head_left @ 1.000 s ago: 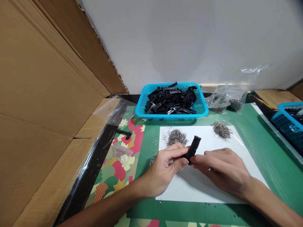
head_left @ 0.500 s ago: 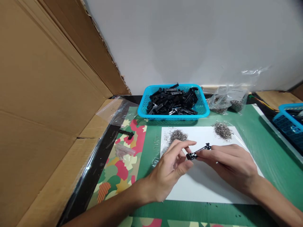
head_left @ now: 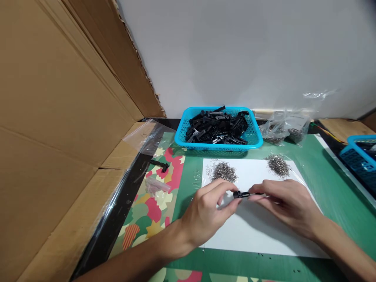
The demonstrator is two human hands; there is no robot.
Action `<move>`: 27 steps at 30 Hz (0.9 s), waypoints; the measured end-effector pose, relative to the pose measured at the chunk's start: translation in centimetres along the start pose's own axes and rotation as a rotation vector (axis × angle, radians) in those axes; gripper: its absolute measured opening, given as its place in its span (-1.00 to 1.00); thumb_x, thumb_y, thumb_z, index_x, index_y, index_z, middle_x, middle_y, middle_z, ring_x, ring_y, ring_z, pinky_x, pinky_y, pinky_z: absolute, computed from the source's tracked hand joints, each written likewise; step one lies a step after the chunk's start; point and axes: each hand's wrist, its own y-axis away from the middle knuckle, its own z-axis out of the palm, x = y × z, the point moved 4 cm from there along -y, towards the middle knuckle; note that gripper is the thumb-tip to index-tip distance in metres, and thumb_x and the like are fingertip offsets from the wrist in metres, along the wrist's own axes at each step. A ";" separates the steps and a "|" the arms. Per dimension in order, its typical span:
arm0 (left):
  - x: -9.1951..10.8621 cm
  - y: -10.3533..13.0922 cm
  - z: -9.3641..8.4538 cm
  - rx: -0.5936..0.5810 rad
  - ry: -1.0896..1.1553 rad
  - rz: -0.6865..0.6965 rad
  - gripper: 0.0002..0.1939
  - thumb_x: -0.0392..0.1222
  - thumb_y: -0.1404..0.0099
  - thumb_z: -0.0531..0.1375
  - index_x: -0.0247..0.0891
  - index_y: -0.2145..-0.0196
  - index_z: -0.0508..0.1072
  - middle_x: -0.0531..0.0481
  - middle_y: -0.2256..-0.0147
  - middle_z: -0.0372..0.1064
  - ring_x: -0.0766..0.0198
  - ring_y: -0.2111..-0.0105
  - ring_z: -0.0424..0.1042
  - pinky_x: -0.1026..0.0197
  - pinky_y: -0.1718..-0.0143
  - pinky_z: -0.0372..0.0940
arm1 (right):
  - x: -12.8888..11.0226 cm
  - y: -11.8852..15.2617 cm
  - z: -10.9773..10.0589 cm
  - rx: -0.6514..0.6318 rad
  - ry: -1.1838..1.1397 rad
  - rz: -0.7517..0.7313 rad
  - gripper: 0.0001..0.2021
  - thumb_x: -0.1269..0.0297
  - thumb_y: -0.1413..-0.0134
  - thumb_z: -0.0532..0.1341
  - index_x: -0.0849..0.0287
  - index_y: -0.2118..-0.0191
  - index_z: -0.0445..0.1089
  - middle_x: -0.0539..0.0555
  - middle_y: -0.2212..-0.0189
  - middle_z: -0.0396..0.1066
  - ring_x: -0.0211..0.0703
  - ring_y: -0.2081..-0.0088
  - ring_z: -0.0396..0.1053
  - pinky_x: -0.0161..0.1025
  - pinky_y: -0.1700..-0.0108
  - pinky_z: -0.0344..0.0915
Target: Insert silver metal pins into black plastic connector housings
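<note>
Blk part [head_left: 240, 194] is approx. level betw. 2 pinches: L hand [head_left: 205, 209], fingers spread 0.5 s ago, now pinches 1 end; R hand [head_left: 289, 207] fingertips pinch the other. Prob. steadier now. Metal-bit pile [head_left: 225, 172] just beyond L fingers.

The part [head_left: 242, 194] sits between the left hand [head_left: 207, 207] and right hand [head_left: 289, 203], over the sheet [head_left: 255, 235], with the left pile [head_left: 225, 172] and right pile [head_left: 278, 166] toward its rear and the basket [head_left: 219, 147] behind.
</note>
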 end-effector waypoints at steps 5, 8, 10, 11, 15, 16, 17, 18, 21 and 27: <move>0.5 0.0 0.8 -0.101 -0.008 0.076 -0.86 -0.27 -0.51 0.27 -0.32 0.03 0.58 -0.13 0.15 0.59 0.17 0.25 0.53 0.17 0.23 0.40 | 1.2 0.2 -1.6 0.139 -0.192 0.282 -0.55 0.18 -0.60 0.01 0.11 0.27 0.58 -0.02 0.55 0.37 -0.24 0.52 0.35 -0.28 0.43 0.25; 0.7 -0.1 1.1 -0.111 -0.037 0.109 -0.86 -0.27 -0.51 0.26 -0.35 0.05 0.59 -0.17 0.16 0.61 0.11 0.22 0.57 0.14 0.20 0.44 | 0.6 -0.4 -1.6 0.158 -0.206 0.262 -0.48 0.06 -0.59 0.00 0.11 0.29 0.62 0.13 0.26 0.50 -0.11 0.23 0.50 -0.20 0.19 0.40; 0.7 -0.1 1.3 -0.126 -0.078 0.124 -0.86 -0.27 -0.49 0.27 -0.35 0.06 0.60 -0.16 0.18 0.62 0.09 0.21 0.60 0.12 0.18 0.46 | 0.0 -0.8 -1.2 0.187 -0.178 0.259 -0.41 0.04 -0.59 0.00 0.13 0.40 0.60 0.11 0.35 0.49 -0.17 0.34 0.47 -0.24 0.27 0.37; 0.6 0.0 1.4 -0.133 -0.104 0.134 -0.86 -0.27 -0.48 0.28 -0.35 0.06 0.61 -0.15 0.20 0.62 0.08 0.21 0.61 0.11 0.18 0.47 | -0.2 -1.0 -0.9 0.214 -0.172 0.276 -0.39 0.05 -0.60 0.00 0.14 0.47 0.55 0.07 0.47 0.45 -0.24 0.47 0.39 -0.27 0.38 0.30; 0.5 0.3 1.7 -0.096 -0.167 0.207 -0.87 -0.29 -0.44 0.30 -0.31 0.09 0.62 -0.08 0.25 0.62 0.11 0.29 0.62 0.14 0.27 0.49 | -0.8 -1.6 0.9 0.300 -0.226 0.346 -0.34 0.00 -0.52 0.15 0.17 0.67 0.35 -0.05 0.74 0.23 -0.36 0.68 0.13 -0.32 0.59 0.06; 0.5 0.3 1.7 -0.078 -0.164 0.225 -0.88 -0.29 -0.44 0.30 -0.31 0.09 0.62 -0.07 0.24 0.63 0.13 0.30 0.62 0.16 0.28 0.49 | -0.8 -1.8 1.4 0.306 -0.252 0.347 -0.33 -0.03 -0.48 0.20 0.18 0.70 0.31 -0.06 0.76 0.21 -0.37 0.68 0.11 -0.33 0.60 0.04; 0.5 0.3 1.7 -0.065 -0.157 0.240 -0.88 -0.30 -0.44 0.30 -0.30 0.09 0.62 -0.07 0.23 0.64 0.14 0.29 0.63 0.17 0.28 0.49 | -0.8 -2.0 1.8 0.306 -0.277 0.345 -0.32 -0.05 -0.45 0.23 0.18 0.71 0.28 -0.06 0.76 0.20 -0.38 0.68 0.10 -0.35 0.61 0.03; 0.5 0.3 1.8 -0.059 -0.150 0.252 -0.88 -0.30 -0.45 0.29 -0.31 0.09 0.61 -0.07 0.21 0.65 0.15 0.28 0.63 0.17 0.26 0.50 | -0.8 -2.2 2.2 0.302 -0.296 0.345 -0.31 -0.06 -0.43 0.25 0.19 0.72 0.26 -0.07 0.77 0.20 -0.39 0.68 0.08 -0.36 0.62 0.02; 0.6 0.2 1.9 -0.053 -0.137 0.275 -0.90 -0.30 -0.47 0.28 -0.33 0.11 0.61 -0.08 0.19 0.66 0.14 0.23 0.65 0.16 0.20 0.53 | -0.6 -2.4 2.8 0.295 -0.303 0.348 -0.34 0.00 -0.42 0.27 0.20 0.71 0.27 -0.08 0.77 0.20 -0.41 0.67 0.06 -0.39 0.62 0.02; 0.6 0.2 1.8 -0.043 -0.143 0.306 -0.92 -0.32 -0.45 0.30 -0.35 0.14 0.61 -0.09 0.21 0.67 0.10 0.24 0.67 0.13 0.22 0.56 | -0.7 -2.0 3.0 0.302 -0.223 0.288 -0.42 0.23 -0.44 0.26 0.19 0.68 0.27 -0.12 0.75 0.21 -0.44 0.68 0.07 -0.43 0.59 0.08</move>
